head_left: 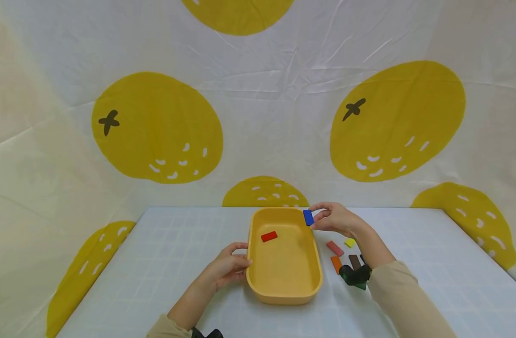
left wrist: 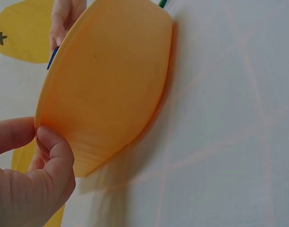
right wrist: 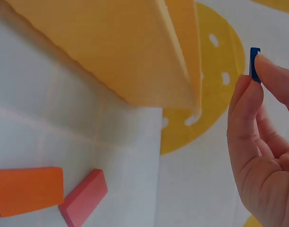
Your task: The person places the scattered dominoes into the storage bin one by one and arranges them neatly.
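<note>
A yellow-orange plastic tub (head_left: 285,263) stands on the table, and a red block (head_left: 269,236) lies on its floor. My left hand (head_left: 229,266) pinches the tub's left rim between thumb and fingers, which the left wrist view shows close up (left wrist: 40,170). Over the tub's far right corner, my right hand (head_left: 335,219) holds a small blue block (head_left: 308,218) between thumb and fingertips. In the right wrist view the blue block (right wrist: 254,65) is seen edge-on, held above the height of the rim.
Right of the tub lie a pink block (head_left: 335,248), an orange block (head_left: 336,264), a yellow block (head_left: 350,242), a brown block (head_left: 354,261) and a green block (head_left: 361,285), partly behind the right wrist strap. A patterned cloth (head_left: 274,117) hangs behind the table.
</note>
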Demonstrator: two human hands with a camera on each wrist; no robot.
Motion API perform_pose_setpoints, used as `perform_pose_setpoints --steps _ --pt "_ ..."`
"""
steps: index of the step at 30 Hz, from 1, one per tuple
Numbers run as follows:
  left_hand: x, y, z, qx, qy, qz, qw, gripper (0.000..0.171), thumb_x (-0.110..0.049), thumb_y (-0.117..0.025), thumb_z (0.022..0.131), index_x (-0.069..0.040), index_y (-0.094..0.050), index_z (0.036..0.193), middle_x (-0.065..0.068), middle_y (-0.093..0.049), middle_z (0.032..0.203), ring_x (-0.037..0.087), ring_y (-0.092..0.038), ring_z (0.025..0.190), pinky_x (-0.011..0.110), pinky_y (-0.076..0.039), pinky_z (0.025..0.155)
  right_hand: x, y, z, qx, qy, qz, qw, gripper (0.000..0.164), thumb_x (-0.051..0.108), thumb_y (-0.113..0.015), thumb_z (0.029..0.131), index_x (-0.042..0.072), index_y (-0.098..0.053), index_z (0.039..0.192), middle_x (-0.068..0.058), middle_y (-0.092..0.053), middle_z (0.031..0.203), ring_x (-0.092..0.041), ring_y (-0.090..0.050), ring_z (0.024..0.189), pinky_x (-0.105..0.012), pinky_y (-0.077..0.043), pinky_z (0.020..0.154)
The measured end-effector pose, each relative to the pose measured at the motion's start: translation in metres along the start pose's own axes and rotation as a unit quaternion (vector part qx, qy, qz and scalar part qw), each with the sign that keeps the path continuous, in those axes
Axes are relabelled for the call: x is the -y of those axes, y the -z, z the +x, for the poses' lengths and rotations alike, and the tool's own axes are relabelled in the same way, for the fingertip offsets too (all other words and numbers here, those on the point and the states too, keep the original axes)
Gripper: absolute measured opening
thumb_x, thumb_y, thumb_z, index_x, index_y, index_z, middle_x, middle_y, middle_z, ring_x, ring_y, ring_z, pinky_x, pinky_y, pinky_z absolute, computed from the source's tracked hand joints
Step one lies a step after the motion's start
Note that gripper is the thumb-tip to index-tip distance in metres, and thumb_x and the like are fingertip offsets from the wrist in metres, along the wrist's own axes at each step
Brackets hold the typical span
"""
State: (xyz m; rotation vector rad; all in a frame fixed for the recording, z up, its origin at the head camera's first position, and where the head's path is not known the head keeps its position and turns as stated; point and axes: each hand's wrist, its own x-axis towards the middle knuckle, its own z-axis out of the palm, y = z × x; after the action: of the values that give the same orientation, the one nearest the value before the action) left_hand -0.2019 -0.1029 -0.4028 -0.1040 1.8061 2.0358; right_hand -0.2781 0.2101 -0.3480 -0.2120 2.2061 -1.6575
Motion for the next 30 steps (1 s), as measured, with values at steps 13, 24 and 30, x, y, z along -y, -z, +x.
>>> perform_pose_setpoints --steps 13,24,30 --pt "-0.007 0.002 -0.003 0.002 -0.008 0.012 0.9999 0.051 0.005 -0.059 0.085 0.001 -0.037 0.13 0.012 -0.059 0.096 0.017 -0.056 0.071 0.025 -0.05 0.064 0.014 -0.031 0.025 -0.034 0.012 0.037 0.999 0.057 -0.005 -0.068 0.078 -0.008 -0.041 0.129 -0.01 -0.058 0.087 -0.018 -0.064 0.077 -0.035 -0.051 0.081" --pt "-0.006 0.003 -0.001 0.015 -0.021 0.022 0.9994 0.053 0.006 -0.059 0.085 0.004 -0.036 0.132 0.011 -0.058 0.096 0.017 -0.056 0.075 0.026 -0.051 0.067 0.004 -0.057 0.043 -0.062 -0.006 0.039 0.997 0.055 -0.01 -0.069 0.074 -0.007 -0.047 0.124 -0.01 -0.061 0.081 -0.019 -0.061 0.071 -0.034 -0.053 0.077" --pt "-0.004 0.002 0.0 0.007 -0.024 0.026 0.9993 0.056 0.008 -0.059 0.083 0.006 -0.036 0.134 0.017 -0.057 0.105 0.019 -0.058 0.078 0.03 -0.053 0.071 0.0 -0.064 0.045 -0.075 -0.023 0.002 0.997 0.051 -0.011 -0.071 0.072 -0.006 -0.051 0.119 -0.01 -0.062 0.078 -0.02 -0.058 0.07 -0.032 -0.053 0.074"
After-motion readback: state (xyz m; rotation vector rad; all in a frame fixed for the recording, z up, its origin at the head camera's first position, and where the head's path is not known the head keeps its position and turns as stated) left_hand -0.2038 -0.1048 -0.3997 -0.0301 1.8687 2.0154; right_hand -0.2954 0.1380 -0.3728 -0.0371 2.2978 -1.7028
